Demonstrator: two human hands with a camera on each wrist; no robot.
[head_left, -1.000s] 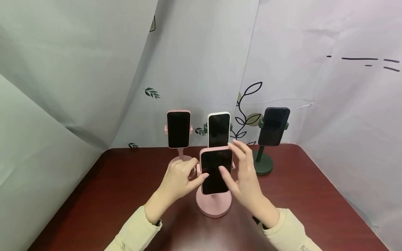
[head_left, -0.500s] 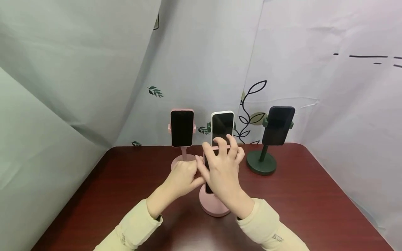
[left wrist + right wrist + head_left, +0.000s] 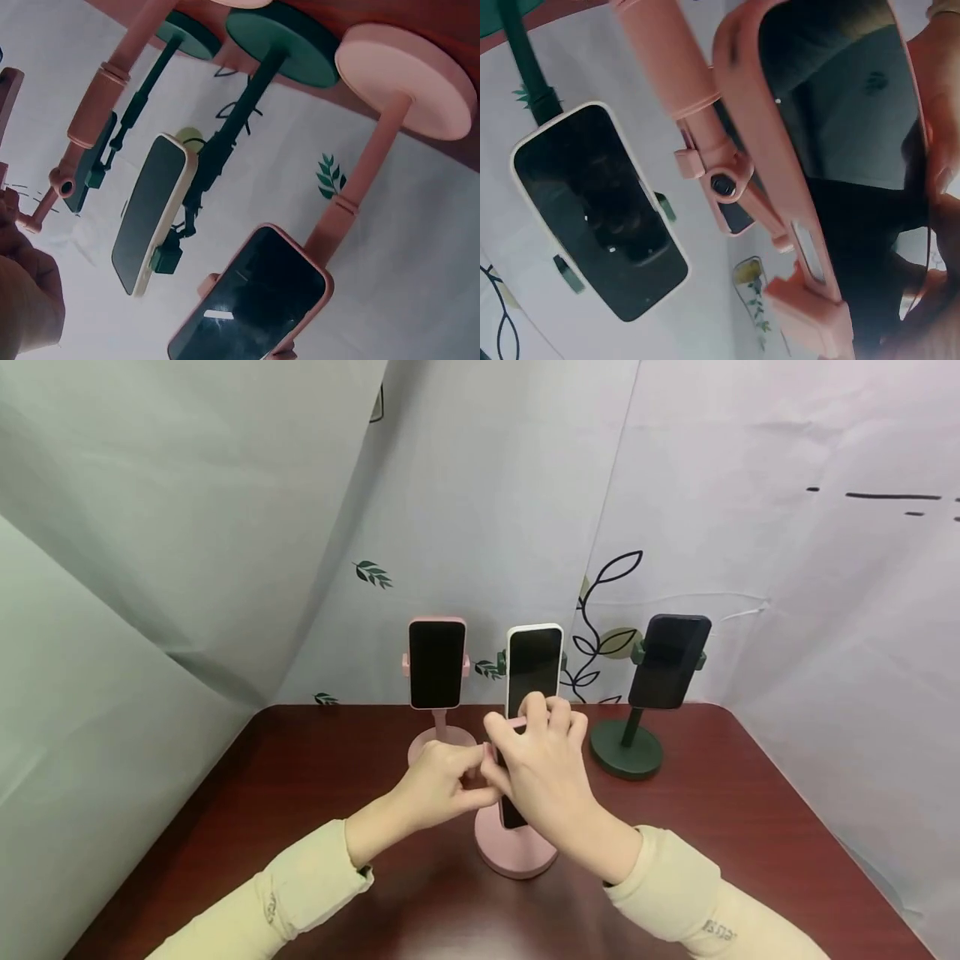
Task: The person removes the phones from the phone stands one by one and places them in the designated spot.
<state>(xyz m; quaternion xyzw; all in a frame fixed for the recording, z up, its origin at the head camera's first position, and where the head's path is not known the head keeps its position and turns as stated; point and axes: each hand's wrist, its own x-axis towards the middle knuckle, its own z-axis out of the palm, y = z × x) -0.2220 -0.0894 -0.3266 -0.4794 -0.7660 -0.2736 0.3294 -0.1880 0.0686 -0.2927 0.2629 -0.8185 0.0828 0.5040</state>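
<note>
A smartphone [image 3: 512,815] in a pink case is upright on the nearest pink phone stand [image 3: 516,853]. My left hand [image 3: 438,783] pinches the stand's holder at the phone's left edge; its fingertips are partly hidden. My right hand [image 3: 549,770] spans the phone from the front, thumb at the left edge and bent fingers over the upper part, covering most of the screen. In the right wrist view a pink clamp jaw sits at the phone's [image 3: 840,120] edge, and the stand's hinge [image 3: 724,184] shows behind it.
Behind stand a pink-cased phone [image 3: 437,664] on a pink stand, a white-cased phone [image 3: 534,662] on a green stand, and a dark phone [image 3: 670,662] on another green stand [image 3: 627,752]. The dark red table [image 3: 315,793] meets patterned cloth at the back.
My right hand has swung left across the phone's front, and its spread fingers have bent onto it. The front phone has shifted slightly right. My left hand stays at its left edge.
</note>
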